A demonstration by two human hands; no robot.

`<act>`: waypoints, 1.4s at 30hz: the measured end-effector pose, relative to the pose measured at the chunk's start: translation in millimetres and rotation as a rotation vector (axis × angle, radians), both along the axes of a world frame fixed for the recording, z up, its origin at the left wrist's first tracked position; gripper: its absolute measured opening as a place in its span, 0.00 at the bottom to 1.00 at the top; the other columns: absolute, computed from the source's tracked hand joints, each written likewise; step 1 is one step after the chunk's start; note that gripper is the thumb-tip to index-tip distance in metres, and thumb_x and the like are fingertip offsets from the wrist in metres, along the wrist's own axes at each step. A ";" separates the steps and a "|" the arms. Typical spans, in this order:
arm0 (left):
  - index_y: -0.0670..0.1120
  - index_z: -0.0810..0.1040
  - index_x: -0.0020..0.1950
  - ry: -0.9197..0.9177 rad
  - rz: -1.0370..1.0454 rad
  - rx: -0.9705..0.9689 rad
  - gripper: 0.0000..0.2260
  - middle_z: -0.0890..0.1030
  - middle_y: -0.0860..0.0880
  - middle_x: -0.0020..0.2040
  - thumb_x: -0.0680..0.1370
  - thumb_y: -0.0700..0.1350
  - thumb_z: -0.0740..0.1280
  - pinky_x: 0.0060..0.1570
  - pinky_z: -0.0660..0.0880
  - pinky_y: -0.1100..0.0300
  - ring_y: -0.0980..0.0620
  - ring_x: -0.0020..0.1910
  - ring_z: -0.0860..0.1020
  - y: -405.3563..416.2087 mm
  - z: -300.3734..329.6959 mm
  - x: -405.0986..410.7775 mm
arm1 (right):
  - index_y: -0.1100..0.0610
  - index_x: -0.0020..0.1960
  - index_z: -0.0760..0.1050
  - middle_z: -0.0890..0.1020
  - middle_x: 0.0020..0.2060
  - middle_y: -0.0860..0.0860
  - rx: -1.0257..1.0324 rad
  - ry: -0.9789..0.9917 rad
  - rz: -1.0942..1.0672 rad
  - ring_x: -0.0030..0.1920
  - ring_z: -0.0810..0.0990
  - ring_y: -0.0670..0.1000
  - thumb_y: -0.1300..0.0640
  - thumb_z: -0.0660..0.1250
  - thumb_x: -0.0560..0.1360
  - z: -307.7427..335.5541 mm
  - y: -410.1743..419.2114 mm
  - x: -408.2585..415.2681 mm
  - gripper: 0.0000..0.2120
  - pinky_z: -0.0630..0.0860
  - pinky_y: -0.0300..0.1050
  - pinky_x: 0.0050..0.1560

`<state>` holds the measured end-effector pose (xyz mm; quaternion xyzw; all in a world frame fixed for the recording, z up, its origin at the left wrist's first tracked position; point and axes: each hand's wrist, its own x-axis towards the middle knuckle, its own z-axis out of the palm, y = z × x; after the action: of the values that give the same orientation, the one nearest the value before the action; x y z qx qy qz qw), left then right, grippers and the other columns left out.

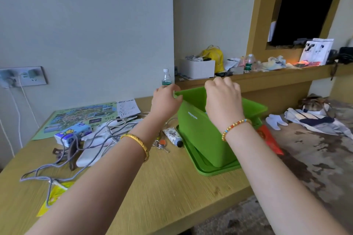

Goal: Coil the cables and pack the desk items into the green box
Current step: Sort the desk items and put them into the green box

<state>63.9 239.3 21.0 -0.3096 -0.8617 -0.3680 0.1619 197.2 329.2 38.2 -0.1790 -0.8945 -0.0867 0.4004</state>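
Both hands tilt the green box point(202, 135) on its lid point(215, 170), at the counter's point(172, 187) right end.
Left hand point(165, 101) fingers curl over the rim corner; right hand point(222, 97) fingers hook the rim; thin plastic, probably light and slightly flexible, best held at the rim; grey cables point(63, 160) lie loose, floppy.

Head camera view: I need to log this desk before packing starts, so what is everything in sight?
green box: 1, tilted, on its lid
green lid: 1, under box
grey cable: tangled, desk left
tissue packs: blue-white, desk left
power bank: 1, white, under cable
map: 1, green, desk rear
note: 1, white, on map edge
cream tube: 1, patterned, beside box
keys: 1 bunch, beside tube
bottle: 1, clear, behind box
yellow wrapper: 1, desk front
left hand: grips box corner
right hand: grips box rim
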 end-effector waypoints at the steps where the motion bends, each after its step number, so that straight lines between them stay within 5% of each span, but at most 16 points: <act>1: 0.46 0.76 0.60 0.013 0.004 0.020 0.13 0.76 0.44 0.62 0.76 0.44 0.63 0.63 0.64 0.54 0.42 0.63 0.69 -11.9 -6.2 -0.9 | 0.61 0.49 0.74 0.77 0.47 0.58 0.044 0.056 0.070 0.52 0.72 0.60 0.71 0.57 0.69 -7.6 -12.4 -4.3 0.13 0.68 0.53 0.50; 4: 0.44 0.77 0.58 -0.002 0.009 -0.002 0.12 0.78 0.43 0.59 0.76 0.39 0.63 0.58 0.69 0.55 0.43 0.59 0.74 -44.9 -39.9 -3.5 | 0.60 0.47 0.74 0.77 0.44 0.57 0.050 0.071 0.237 0.48 0.74 0.60 0.69 0.52 0.68 -42.1 -45.0 -20.4 0.15 0.71 0.52 0.43; 8: 0.42 0.78 0.58 -0.032 -0.016 -0.129 0.13 0.80 0.42 0.55 0.75 0.35 0.61 0.50 0.68 0.57 0.43 0.56 0.75 -72.2 -96.0 -3.4 | 0.57 0.55 0.70 0.73 0.54 0.55 -0.142 -0.226 0.265 0.57 0.70 0.57 0.68 0.53 0.72 -104.7 -61.1 -47.7 0.15 0.68 0.50 0.51; 12: 0.43 0.74 0.64 -0.014 -0.102 -0.251 0.22 0.75 0.44 0.63 0.72 0.31 0.56 0.59 0.69 0.56 0.44 0.63 0.71 -79.5 -133.8 -4.0 | 0.57 0.63 0.65 0.69 0.62 0.54 -0.211 -0.342 0.215 0.63 0.66 0.56 0.66 0.52 0.75 -146.8 -60.4 -65.2 0.17 0.67 0.48 0.59; 17: 0.48 0.58 0.75 0.020 -0.104 -0.435 0.28 0.59 0.47 0.76 0.75 0.35 0.53 0.72 0.54 0.58 0.48 0.75 0.56 -76.6 -158.8 -6.6 | 0.61 0.70 0.57 0.58 0.72 0.58 -0.251 -0.393 0.160 0.72 0.57 0.54 0.63 0.48 0.78 -171.3 -57.5 -75.7 0.20 0.58 0.48 0.69; 23: 0.49 0.57 0.74 0.104 0.035 -0.481 0.26 0.63 0.46 0.71 0.76 0.38 0.54 0.68 0.61 0.54 0.46 0.69 0.61 -73.4 -159.0 -10.7 | 0.58 0.70 0.59 0.62 0.70 0.55 -0.270 -0.347 0.113 0.68 0.63 0.55 0.62 0.54 0.76 -177.1 -52.9 -81.1 0.22 0.62 0.48 0.66; 30: 0.43 0.70 0.60 0.045 0.051 -0.363 0.11 0.70 0.44 0.63 0.79 0.44 0.59 0.58 0.67 0.56 0.45 0.62 0.68 -79.2 -163.1 -18.0 | 0.55 0.59 0.69 0.69 0.58 0.53 -0.308 -0.262 0.119 0.57 0.68 0.54 0.60 0.57 0.77 -180.2 -47.8 -82.2 0.12 0.68 0.45 0.56; 36: 0.44 0.76 0.45 -0.140 0.008 -0.078 0.02 0.72 0.49 0.48 0.75 0.42 0.67 0.38 0.62 0.66 0.50 0.45 0.73 -92.2 -154.1 -17.7 | 0.55 0.66 0.63 0.71 0.60 0.53 -0.323 -0.297 0.108 0.60 0.70 0.55 0.55 0.57 0.79 -186.1 -47.2 -82.0 0.16 0.63 0.48 0.62; 42: 0.46 0.73 0.41 -0.360 -0.103 0.299 0.05 0.80 0.49 0.43 0.77 0.41 0.65 0.43 0.71 0.61 0.53 0.45 0.77 -94.6 -140.3 -10.9 | 0.54 0.65 0.65 0.74 0.56 0.50 -0.299 -0.283 0.033 0.58 0.71 0.54 0.57 0.58 0.78 -184.7 -48.5 -79.8 0.16 0.56 0.52 0.68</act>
<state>53.0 144.7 -119.2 -0.2552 -0.7955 -0.5487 0.0305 117.4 280.7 -146.5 -0.2079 -0.9476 0.0294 0.2408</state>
